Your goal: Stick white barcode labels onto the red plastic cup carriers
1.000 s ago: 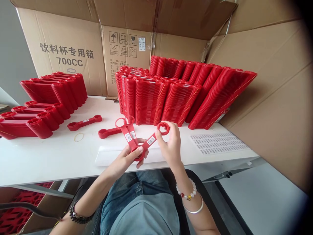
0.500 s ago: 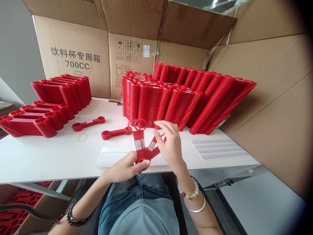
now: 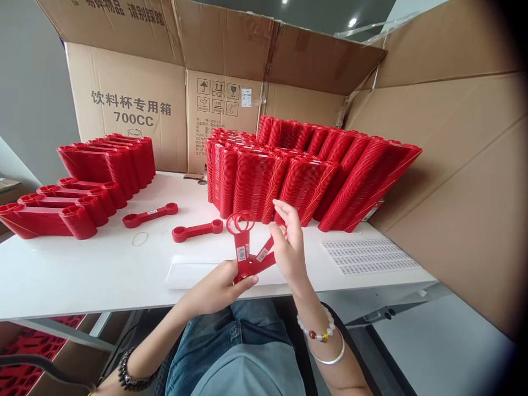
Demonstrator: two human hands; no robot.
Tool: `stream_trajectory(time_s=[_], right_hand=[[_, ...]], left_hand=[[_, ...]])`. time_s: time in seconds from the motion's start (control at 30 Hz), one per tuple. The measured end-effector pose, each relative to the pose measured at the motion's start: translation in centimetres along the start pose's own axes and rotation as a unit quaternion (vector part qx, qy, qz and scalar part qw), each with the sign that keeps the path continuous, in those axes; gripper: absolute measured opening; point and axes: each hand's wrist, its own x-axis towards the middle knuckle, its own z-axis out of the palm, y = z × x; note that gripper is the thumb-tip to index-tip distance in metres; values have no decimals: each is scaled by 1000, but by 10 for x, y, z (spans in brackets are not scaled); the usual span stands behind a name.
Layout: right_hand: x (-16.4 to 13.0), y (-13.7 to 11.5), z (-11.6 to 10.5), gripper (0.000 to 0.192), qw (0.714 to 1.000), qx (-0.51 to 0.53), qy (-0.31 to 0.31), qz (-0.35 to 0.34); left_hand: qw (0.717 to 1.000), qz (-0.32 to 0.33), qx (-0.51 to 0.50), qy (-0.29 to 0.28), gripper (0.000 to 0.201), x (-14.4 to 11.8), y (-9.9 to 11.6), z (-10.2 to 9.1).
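My left hand (image 3: 218,286) pinches the lower ends of a few flat red plastic cup carriers (image 3: 242,242), each with a ring at both ends and a white barcode label on its bar. They fan upward over the table's front edge. My right hand (image 3: 289,247) grips the rightmost carrier of the fan near its upper ring. Two single carriers lie flat on the white table (image 3: 82,269): one labelled (image 3: 150,215) to the left, another (image 3: 197,230) just left of my hands.
Tall bundles of red carriers (image 3: 305,170) stand behind my hands, lower bundles (image 3: 78,187) at the left. A rubber band (image 3: 139,238) lies on the table, a barcode label sheet (image 3: 369,256) at the right, a white sheet (image 3: 185,272) under my hands. Open cardboard boxes (image 3: 136,104) surround the table.
The fan of carriers in my hands has narrowed: the right hand swung its carrier up toward the others. The view has tilted slightly upward.
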Motion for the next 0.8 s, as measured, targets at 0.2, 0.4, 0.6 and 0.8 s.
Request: stream_trajectory(time_s=[0.2, 0.4, 0.6, 0.8], right_hand=[[3, -11, 6, 39, 982, 145, -114, 41], [-4, -23, -9, 47, 969, 161, -186, -16], [-11, -18, -13, 52, 967, 118, -217, -57], [-5, -15, -15, 43, 949, 219, -227, 1]], left_hand=[[998, 22, 56, -32, 15, 1, 0, 6], [997, -6, 63, -33, 16, 1, 1, 5], [997, -24, 65, -20, 18, 2, -3, 11], [997, -31, 66, -36, 17, 3, 1, 10]])
